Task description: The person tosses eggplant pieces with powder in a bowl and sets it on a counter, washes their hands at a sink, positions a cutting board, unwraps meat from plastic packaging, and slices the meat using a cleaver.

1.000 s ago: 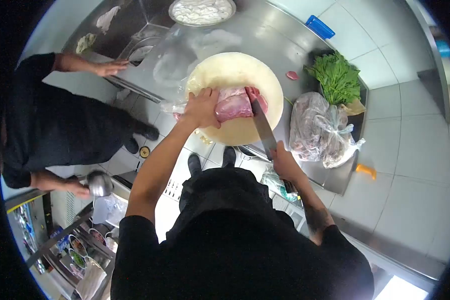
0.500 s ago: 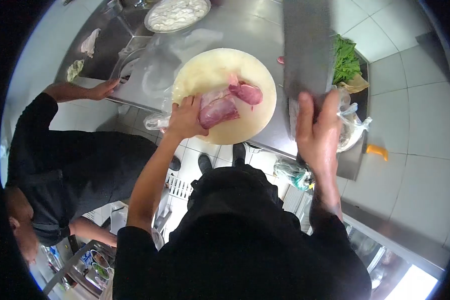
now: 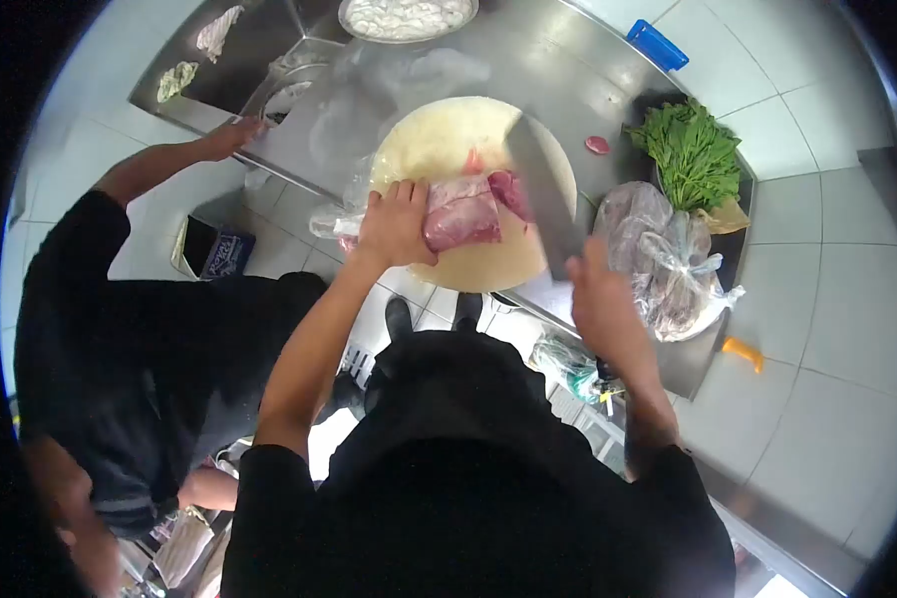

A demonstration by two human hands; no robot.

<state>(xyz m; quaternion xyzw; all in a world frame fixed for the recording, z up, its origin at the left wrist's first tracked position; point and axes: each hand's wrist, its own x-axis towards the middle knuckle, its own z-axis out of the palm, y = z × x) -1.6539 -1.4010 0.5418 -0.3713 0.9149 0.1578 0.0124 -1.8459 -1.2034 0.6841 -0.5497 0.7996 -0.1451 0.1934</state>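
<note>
My left hand [image 3: 397,227] presses on the left end of a large piece of raw meat [image 3: 463,217], fingers curled over it. The meat lies on a round, pale cutting board [image 3: 419,135]. A cut slice [image 3: 509,193] rests against its right end. In my right hand [image 3: 606,304] is a cleaver [image 3: 543,184] with a wide grey blade, gripped by the handle. The blade is over the right part of the board, to the right of the slice; whether it touches the board I cannot tell.
Bagged food [image 3: 658,259] and leafy greens [image 3: 690,149] lie right of the board on the steel counter [image 3: 538,60]. A small red piece [image 3: 597,146] is nearby. A bowl of white food [image 3: 409,18] stands behind. A co-worker's hand [image 3: 231,138] touches the counter's left edge.
The cleaver has come down from its raised position to over the board's right side. My left hand stays on the meat. The whole view has shifted, with more of the greens and bags showing.
</note>
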